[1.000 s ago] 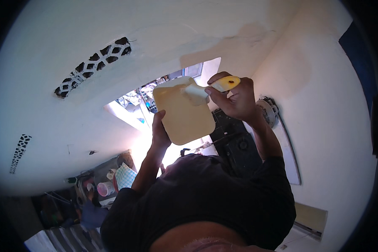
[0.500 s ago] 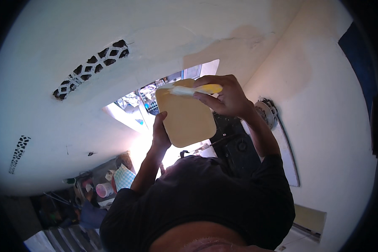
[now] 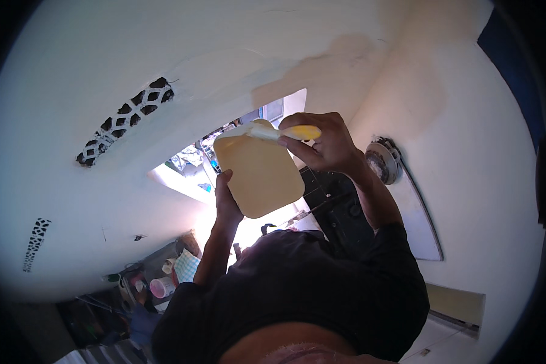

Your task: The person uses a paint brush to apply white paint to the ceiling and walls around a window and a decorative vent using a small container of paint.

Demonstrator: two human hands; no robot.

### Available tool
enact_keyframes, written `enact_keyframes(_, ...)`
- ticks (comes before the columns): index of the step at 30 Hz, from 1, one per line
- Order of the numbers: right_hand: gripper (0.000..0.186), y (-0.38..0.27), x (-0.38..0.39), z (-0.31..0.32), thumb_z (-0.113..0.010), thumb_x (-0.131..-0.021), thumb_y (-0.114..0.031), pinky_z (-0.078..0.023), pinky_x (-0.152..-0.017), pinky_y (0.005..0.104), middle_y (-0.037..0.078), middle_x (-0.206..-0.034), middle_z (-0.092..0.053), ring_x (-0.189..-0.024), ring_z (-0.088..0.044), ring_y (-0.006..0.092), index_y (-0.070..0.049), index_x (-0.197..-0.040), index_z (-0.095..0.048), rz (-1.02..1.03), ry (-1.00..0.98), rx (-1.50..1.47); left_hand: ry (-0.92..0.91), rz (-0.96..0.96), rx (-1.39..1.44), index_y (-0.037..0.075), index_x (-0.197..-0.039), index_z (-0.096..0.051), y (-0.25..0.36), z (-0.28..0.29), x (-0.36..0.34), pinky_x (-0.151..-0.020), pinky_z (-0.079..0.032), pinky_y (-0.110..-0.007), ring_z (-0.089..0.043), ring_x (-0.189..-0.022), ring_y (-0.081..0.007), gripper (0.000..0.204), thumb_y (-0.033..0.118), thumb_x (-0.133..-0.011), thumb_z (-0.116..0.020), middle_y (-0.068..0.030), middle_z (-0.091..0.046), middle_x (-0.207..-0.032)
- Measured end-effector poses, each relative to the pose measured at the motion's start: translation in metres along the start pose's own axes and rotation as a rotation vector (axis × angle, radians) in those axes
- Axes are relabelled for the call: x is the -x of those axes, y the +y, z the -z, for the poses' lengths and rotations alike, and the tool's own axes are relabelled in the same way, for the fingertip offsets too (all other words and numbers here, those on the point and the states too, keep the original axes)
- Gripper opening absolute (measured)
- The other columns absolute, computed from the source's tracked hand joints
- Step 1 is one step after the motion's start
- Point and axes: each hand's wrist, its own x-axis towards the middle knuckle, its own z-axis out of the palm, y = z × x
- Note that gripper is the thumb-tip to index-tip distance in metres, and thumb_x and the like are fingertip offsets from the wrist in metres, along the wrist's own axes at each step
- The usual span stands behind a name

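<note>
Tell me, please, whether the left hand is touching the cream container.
Touching: in the head view, the left hand grips the cream container, thumb against its edge.

Container [image 3: 261, 188]: cream. Tool [image 3: 303, 131]: yellow handle, white head. Shirt [image 3: 309, 279]: black. Cloth [image 3: 187, 267]: pale blue-green and white check. Bucket [image 3: 161, 288]: pink and white.

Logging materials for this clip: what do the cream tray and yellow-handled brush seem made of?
Cream tray: probably plastic, smooth and matte, with rounded, moulded-looking corners.
Yellow-handled brush: smooth-looking handle, plastic or painted wood; pale head, bristle material unclear.
</note>
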Motion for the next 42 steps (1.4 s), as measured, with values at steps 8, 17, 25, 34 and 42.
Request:
enact_keyframes(8, 0.019, 0.010, 0.002, 0.006, -0.074, -0.082, -0.013, -0.053, -0.063, 0.0276, 0.009, -0.085, -0.071, -0.068, -0.069, 0.0172, -0.003, -0.097, -0.068, -0.094, 0.048, -0.015, 0.002, 0.001, 0.047, -0.001, -0.124, -0.052, -0.006, 0.002, -0.004, -0.083, -0.053, -0.036, -0.064, -0.099, -0.0221, 0.048, 0.036, -0.094, -0.042, -0.0134, -0.063, -0.108)
enact_keyframes(17, 0.020, 0.027, -0.001, 0.018, -0.073, -0.082, -0.007, -0.056, -0.070, 0.0290, 0.010, -0.090, -0.072, -0.075, -0.070, 0.0175, -0.001, -0.101, -0.068, -0.008, -0.017, -0.069, 0.039, 0.042, -0.002, -0.001, -0.122, -0.054, -0.014, -0.010, -0.010, -0.082, -0.053, -0.035, -0.064, -0.097, -0.0217, 0.049, 0.037, -0.095, -0.038, -0.0126, -0.063, -0.107)
enact_keyframes(25, 0.019, 0.099, 0.013, 0.039, -0.067, -0.089, -0.002, -0.059, -0.075, 0.0292, 0.013, -0.094, -0.069, -0.081, -0.069, 0.0169, 0.006, -0.106, -0.066, -0.107, 0.664, -0.593, 0.107, -0.005, -0.015, 0.000, -0.123, -0.053, -0.012, -0.024, -0.009, -0.078, -0.054, -0.035, -0.064, -0.092, -0.0228, 0.051, 0.038, -0.090, -0.042, -0.0107, -0.063, -0.103)
enact_keyframes(34, 0.022, 0.222, -0.032, 0.028, -0.068, -0.090, -0.006, -0.059, -0.076, 0.0311, 0.012, -0.090, -0.070, -0.081, -0.070, 0.0179, 0.007, -0.106, -0.066, -0.114, 0.841, -0.502, 0.356, -0.062, -0.025, -0.001, -0.124, -0.050, 0.008, -0.032, 0.006, -0.082, -0.050, -0.038, -0.061, -0.099, -0.0258, 0.054, 0.038, -0.089, -0.043, -0.0135, -0.060, -0.109)
enact_keyframes(42, 0.017, 0.287, -0.024, 0.074, -0.067, -0.090, -0.005, -0.057, -0.075, 0.0296, 0.014, -0.095, -0.071, -0.086, -0.070, 0.0204, 0.005, -0.103, -0.068, -0.205, 1.342, -0.236, 0.352, -0.146, 0.057, -0.001, -0.127, -0.050, 0.015, -0.018, 0.021, -0.080, -0.051, -0.036, -0.062, -0.100, -0.0252, 0.056, 0.039, -0.088, -0.047, -0.0125, -0.061, -0.110)
